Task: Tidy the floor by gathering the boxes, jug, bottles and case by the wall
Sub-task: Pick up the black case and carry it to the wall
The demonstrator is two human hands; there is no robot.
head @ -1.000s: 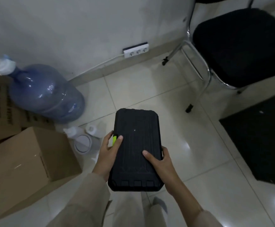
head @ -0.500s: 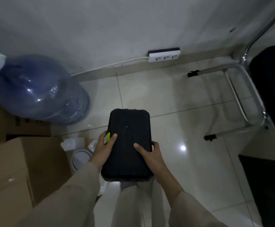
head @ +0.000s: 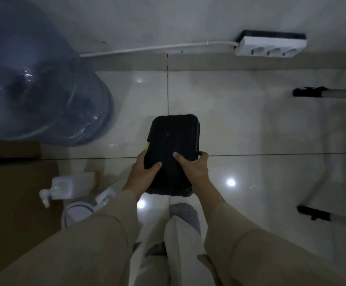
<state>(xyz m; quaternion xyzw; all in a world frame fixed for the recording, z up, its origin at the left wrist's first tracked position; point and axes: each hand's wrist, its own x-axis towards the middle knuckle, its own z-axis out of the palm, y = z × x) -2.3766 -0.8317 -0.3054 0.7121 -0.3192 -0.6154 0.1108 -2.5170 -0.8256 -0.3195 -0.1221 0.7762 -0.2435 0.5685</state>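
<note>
The left hand [head: 143, 174] and right hand [head: 192, 168] are clamped on the near end of the black case [head: 173, 141], thumbs on top, held over the tiled floor [head: 240, 124]. At 10 o'clock lies the blue water jug [head: 44, 89]; at 8 o'clock, white bottles [head: 71, 185] beside a cardboard box [head: 13, 203].

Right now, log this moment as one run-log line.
step: placing case | left hand: holds black case | right hand: holds case | near: blue jug, wall
</note>
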